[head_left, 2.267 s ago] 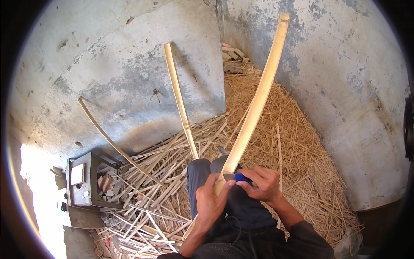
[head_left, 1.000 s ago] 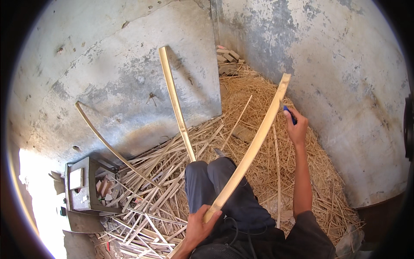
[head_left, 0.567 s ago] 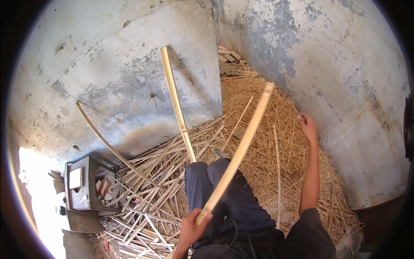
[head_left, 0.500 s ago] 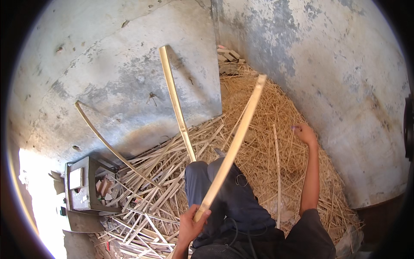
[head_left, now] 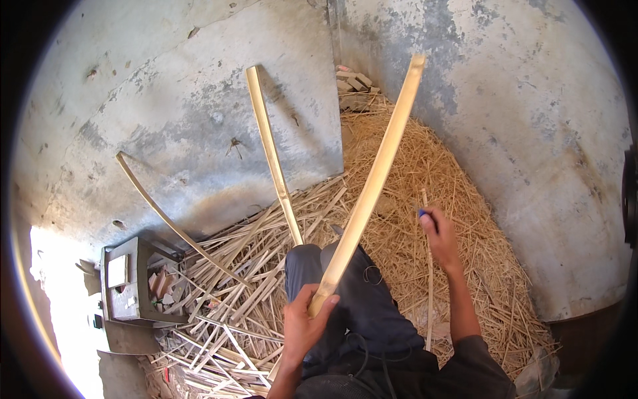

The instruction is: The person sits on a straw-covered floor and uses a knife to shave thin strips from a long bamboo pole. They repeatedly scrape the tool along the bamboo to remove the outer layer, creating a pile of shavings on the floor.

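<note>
My left hand (head_left: 307, 320) is closed round the lower end of a split bamboo strip (head_left: 372, 193). The strip slants up and to the right over my knees, its pale inner face showing. Off to the right, over the straw, my right hand (head_left: 441, 236) is closed on a small blue thing (head_left: 422, 213) whose kind I cannot make out. That hand is apart from the strip. A second bamboo strip (head_left: 271, 146) rises beside my knee in front of the wall. Near my right forearm runs a thin bamboo stick (head_left: 429, 286).
Loose bamboo slats (head_left: 226, 286) cover the floor at left, and shavings (head_left: 399, 266) heap up at right. A grey box-like stand (head_left: 139, 286) stands at far left. A curved strip (head_left: 159, 213) leans on the wall (head_left: 166, 100). Bricks (head_left: 352, 83) lie in the corner.
The held bamboo strip has risen, its far end now higher and slightly further right, and my left hand has moved up a little. My right hand has come inward and down, nearer the strip.
</note>
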Demonstrator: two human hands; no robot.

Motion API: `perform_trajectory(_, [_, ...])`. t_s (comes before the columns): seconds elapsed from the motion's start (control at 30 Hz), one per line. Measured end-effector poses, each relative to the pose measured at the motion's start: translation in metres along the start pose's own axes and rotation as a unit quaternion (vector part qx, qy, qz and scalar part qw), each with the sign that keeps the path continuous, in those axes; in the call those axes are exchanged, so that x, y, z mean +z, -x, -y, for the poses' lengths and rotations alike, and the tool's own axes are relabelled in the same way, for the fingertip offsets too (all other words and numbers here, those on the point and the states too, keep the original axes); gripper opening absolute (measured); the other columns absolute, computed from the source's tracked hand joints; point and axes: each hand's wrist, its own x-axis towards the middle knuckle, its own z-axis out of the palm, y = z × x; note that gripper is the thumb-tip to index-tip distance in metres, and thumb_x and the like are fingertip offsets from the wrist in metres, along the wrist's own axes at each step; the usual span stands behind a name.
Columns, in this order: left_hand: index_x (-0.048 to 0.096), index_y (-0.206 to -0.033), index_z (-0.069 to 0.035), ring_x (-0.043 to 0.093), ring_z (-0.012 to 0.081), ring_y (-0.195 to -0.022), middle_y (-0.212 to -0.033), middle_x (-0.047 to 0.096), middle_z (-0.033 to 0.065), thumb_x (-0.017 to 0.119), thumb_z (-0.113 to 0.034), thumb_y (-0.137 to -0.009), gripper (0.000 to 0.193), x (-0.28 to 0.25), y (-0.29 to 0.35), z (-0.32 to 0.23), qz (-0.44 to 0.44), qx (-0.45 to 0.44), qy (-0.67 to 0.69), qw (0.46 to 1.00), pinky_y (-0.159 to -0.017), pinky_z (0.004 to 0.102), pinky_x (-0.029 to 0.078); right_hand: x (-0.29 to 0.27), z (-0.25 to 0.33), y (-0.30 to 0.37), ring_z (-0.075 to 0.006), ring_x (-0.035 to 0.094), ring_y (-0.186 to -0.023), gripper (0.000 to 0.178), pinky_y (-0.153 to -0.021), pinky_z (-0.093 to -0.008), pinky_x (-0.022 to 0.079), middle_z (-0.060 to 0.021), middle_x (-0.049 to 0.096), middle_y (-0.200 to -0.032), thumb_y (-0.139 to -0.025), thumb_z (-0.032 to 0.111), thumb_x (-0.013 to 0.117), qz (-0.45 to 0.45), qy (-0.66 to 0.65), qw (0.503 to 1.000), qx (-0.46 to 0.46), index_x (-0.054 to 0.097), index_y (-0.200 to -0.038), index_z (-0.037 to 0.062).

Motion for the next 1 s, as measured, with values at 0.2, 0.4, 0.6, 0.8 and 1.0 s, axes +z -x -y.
perform_trajectory(0.2, [0.068,-0.111,0.000,0.067,0.0169,-0.067,-0.077,0.073,0.0121,0.087,-0.019,-0.092,0.033,0.009,-0.011,-0.035,-0.038,0.054,-0.010,0.998,-0.061,0.0311,0.050,0.040,0.061,0.045,-0.0274,0.074,-0.075,0.033,-0.063,-0.0365,0.057,-0.0115,0.074,-0.091,-0.099,0.036,0.076,0.031,-0.036,0.973,-0.225,0.074,-0.111,0.0047])
perform_trajectory(0.4, [0.066,-0.114,-0.001,0.078,0.0344,-0.075,-0.086,0.076,0.0185,0.089,-0.026,-0.091,0.041,0.012,-0.013,-0.042,-0.052,0.081,-0.015,0.995,-0.065,0.0387,0.058,0.052,0.081,0.056,-0.0247,0.068,-0.062,0.036,-0.053,-0.0348,0.052,-0.0078,0.070,-0.080,-0.098,0.042,0.076,0.043,0.009,0.951,-0.305,0.077,-0.105,0.0070])
perform_trajectory(0.6, [0.064,-0.117,-0.002,0.077,0.0364,-0.078,-0.088,0.076,0.0189,0.088,-0.027,-0.092,0.043,0.012,-0.011,-0.044,-0.051,0.091,-0.044,0.994,-0.066,0.0401,0.058,0.055,0.087,0.056,-0.0223,0.069,-0.064,0.032,-0.054,-0.0357,0.053,-0.0040,0.067,-0.080,-0.094,0.038,0.080,0.038,0.050,0.947,-0.316,0.076,-0.111,0.0108])
perform_trajectory(0.8, [0.066,-0.117,0.000,0.073,0.0213,-0.072,-0.086,0.076,0.0144,0.085,-0.021,-0.094,0.037,0.015,-0.010,-0.042,-0.069,0.097,-0.040,0.992,-0.066,0.0326,0.054,0.055,0.094,0.057,-0.0213,0.067,-0.061,0.032,-0.052,-0.0355,0.051,-0.0034,0.063,-0.077,-0.094,0.037,0.079,0.032,0.075,0.941,-0.328,0.074,-0.110,0.0103])
perform_trajectory(1.0, [0.067,-0.117,0.000,0.076,0.0239,-0.075,-0.089,0.078,0.0153,0.082,-0.021,-0.097,0.033,0.017,-0.010,-0.040,-0.068,0.095,-0.047,0.992,-0.067,0.0338,0.056,0.055,0.095,0.056,-0.0204,0.064,-0.058,0.032,-0.051,-0.0351,0.050,-0.0027,0.059,-0.074,-0.095,0.039,0.078,0.042,0.089,0.937,-0.336,0.074,-0.109,0.0103])
